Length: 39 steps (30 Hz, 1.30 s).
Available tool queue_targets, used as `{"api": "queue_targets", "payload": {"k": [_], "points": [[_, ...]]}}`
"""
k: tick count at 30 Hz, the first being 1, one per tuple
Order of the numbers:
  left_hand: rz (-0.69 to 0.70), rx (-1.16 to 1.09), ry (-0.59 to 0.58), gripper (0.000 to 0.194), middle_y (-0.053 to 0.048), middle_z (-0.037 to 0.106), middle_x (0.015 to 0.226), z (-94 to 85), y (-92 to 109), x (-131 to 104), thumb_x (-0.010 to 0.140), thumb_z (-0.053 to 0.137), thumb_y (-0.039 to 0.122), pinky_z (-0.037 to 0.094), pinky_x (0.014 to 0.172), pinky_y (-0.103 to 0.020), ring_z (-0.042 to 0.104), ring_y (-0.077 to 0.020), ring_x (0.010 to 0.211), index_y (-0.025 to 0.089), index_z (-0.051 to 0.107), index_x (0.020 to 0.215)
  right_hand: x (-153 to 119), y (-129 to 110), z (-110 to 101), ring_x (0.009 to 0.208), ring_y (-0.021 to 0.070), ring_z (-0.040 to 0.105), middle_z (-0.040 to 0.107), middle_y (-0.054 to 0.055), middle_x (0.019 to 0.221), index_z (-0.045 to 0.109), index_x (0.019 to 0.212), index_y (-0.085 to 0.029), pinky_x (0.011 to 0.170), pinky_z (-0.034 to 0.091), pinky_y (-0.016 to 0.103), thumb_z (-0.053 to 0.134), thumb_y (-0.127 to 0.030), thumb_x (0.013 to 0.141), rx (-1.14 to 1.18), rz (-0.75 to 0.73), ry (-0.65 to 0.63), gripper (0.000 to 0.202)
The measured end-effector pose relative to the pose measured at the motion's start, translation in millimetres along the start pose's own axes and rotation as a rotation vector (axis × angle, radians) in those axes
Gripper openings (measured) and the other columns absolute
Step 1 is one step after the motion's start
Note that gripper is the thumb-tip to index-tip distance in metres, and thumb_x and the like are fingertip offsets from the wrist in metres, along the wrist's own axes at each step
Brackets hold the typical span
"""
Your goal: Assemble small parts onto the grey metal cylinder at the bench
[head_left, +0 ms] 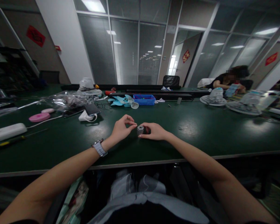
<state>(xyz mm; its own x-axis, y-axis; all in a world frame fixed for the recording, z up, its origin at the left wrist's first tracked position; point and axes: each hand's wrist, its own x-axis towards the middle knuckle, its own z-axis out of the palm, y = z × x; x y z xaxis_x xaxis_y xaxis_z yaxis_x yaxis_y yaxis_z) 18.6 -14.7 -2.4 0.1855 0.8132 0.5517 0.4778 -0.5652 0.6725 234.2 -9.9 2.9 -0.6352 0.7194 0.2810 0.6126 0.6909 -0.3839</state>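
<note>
**Steadying a small metal cylinder (140,131) upright at the centre of the frame**

Braces the cylinder from its right side with the right hand (156,132), pinching it between thumb and curled fingers (149,125), low over the green counter (121,152), likely to stop it from tipping or turning. Leaves the top face exposed by gripping around the side, apparently for easier reach from above. Brings the left hand (121,128) close to the upper left of the rim, with thumb and forefinger nearly together; cannot tell of anything tiny pinched between them.

Rests both forearms near the front edge, probably for steadiness in fine handling. Places the work close to the body and well apart from the blue tray (144,100) and light-blue fan blades (121,100) at upper centre. Shows a second cylinder (179,100) upright, right of the tray, and a white charger (86,116) left of centre, both out of the hands' way.
</note>
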Motion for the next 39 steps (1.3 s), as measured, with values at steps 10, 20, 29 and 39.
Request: {"api": "queue_targets", "payload": {"k": [10,20,29,39], "points": [[-0.008,0.310,-0.177,0.036,0.003,0.074,0.065,-9.2,-25,3,0.066,0.073,0.021,0.044,0.061,-0.031,0.070,-0.0232,0.067,0.024,0.056,0.097,-1,4,-2,0.063,0.0123,0.053,0.062,0.000,0.075,0.060,0.112,-0.022,0.059,0.035,0.024,0.063,-0.057,0.077,-0.009,0.035,0.019,0.050],[-0.061,0.418,-0.215,0.032,0.003,0.075,0.073,-8.3,-19,1,0.072,0.068,0.021,0.046,0.070,-0.032,0.070,-0.0225,0.076,0.024,0.057,0.102,-1,4,-2,0.065,0.0123,0.055,0.064,0.001,0.080,0.059,0.112,-0.022,0.060,0.037,0.023,0.063,-0.054,0.078,0.008,0.020,0.017,0.047],[0.164,0.013,0.021,0.031,-0.002,0.074,0.088,1.7,13,-2,0.078,0.067,0.023,0.047,0.089,-0.034,0.069,-0.0194,0.091,0.020,0.050,0.104,-1,4,-1,0.063,0.0124,0.054,0.061,0.000,0.074,0.060,0.109,-0.022,0.058,0.036,0.023,0.063,-0.055,0.078,0.010,0.023,0.028,0.046],[0.215,-0.044,0.015,0.031,-0.005,0.073,0.091,10.3,11,-1,0.082,0.065,0.025,0.045,0.092,-0.037,0.069,-0.0201,0.095,0.019,0.048,0.108,-1,5,0,0.065,0.0124,0.054,0.063,0.001,0.079,0.059,0.111,-0.021,0.060,0.036,0.023,0.063,-0.053,0.078,0.007,-0.004,0.032,0.046]]}}
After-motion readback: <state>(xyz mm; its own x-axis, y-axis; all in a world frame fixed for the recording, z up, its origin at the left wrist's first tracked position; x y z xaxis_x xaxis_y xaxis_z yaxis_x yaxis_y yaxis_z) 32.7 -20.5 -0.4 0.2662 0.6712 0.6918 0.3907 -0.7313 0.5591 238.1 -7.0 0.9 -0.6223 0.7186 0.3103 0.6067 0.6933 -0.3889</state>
